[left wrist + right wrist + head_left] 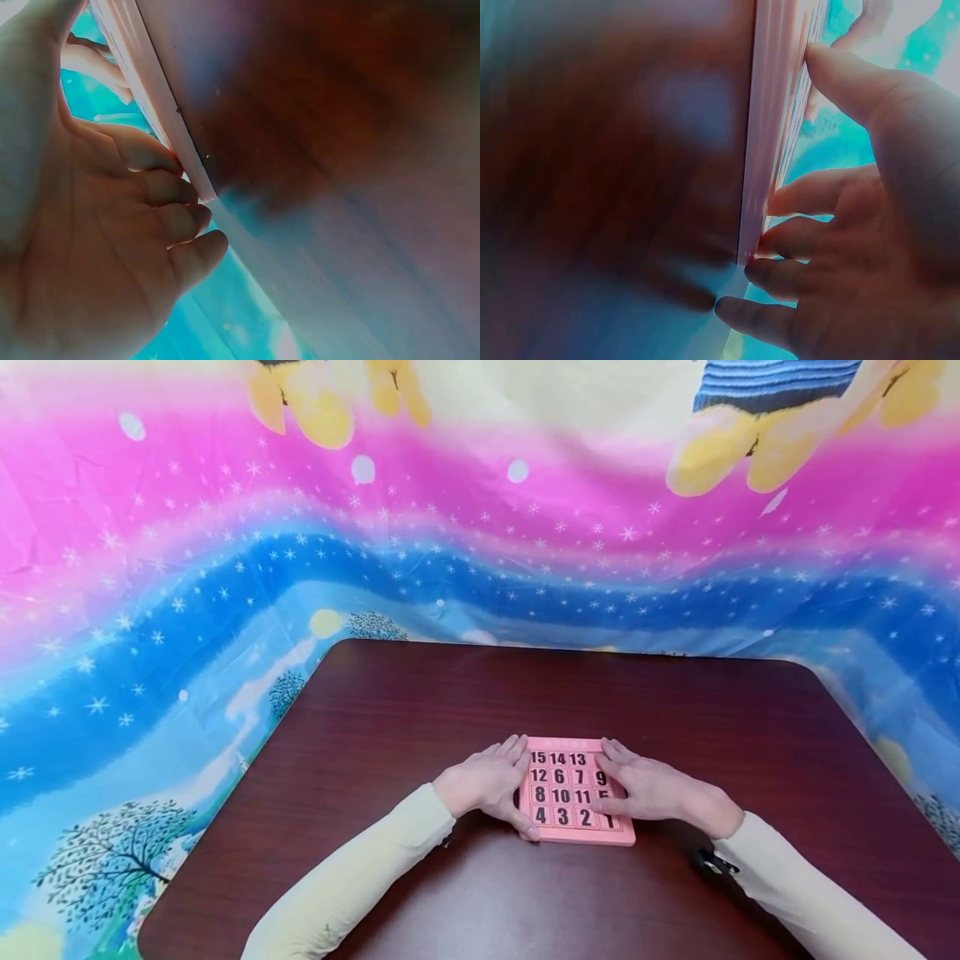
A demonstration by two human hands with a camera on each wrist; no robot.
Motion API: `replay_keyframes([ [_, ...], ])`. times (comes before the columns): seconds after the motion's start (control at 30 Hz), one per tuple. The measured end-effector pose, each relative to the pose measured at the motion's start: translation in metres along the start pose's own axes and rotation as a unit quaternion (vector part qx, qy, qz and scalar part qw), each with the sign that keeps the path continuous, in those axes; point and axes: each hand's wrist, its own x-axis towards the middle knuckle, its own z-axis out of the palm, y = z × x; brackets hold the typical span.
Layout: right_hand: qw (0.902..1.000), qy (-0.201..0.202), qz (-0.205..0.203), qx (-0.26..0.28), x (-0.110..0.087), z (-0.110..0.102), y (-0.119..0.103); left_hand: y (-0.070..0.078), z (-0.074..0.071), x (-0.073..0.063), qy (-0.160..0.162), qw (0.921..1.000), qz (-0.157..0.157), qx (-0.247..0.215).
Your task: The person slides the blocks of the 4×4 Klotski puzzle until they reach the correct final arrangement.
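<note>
A pink number slide puzzle (561, 795) lies flat on the table, its square tiles bearing black numbers. My left hand (487, 783) holds its left side, with fingertips by the far left corner and the thumb at the near left corner. On the opposite side, my right hand (651, 787) grips the right edge; its thumb lies over the lower right tiles and partly covers the right column. The left wrist view shows fingertips against the puzzle's pink side (166, 105). In the right wrist view, fingers meet the other side (759, 150), with the thumb at the numbered face.
The dark brown wooden table (420, 710) has rounded corners. Behind and beside it hangs a colourful cloth (480, 552) printed with snowflakes and trees. A small black device (714, 862) sits under the right wrist.
</note>
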Motion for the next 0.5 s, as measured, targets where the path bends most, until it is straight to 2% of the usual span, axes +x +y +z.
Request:
replay_keyframes([
  [0.23,0.9996,-0.003,-0.019,-0.022,-0.015,0.006,-0.021,0.001,0.005,-0.023,-0.007,0.9999,-0.007,-0.014],
  [0.5,0.9978,-0.004,-0.046,-0.048,-0.034,0.01,-0.041,0.001,0.005,-0.028,-0.001,0.9996,-0.012,-0.024],
])
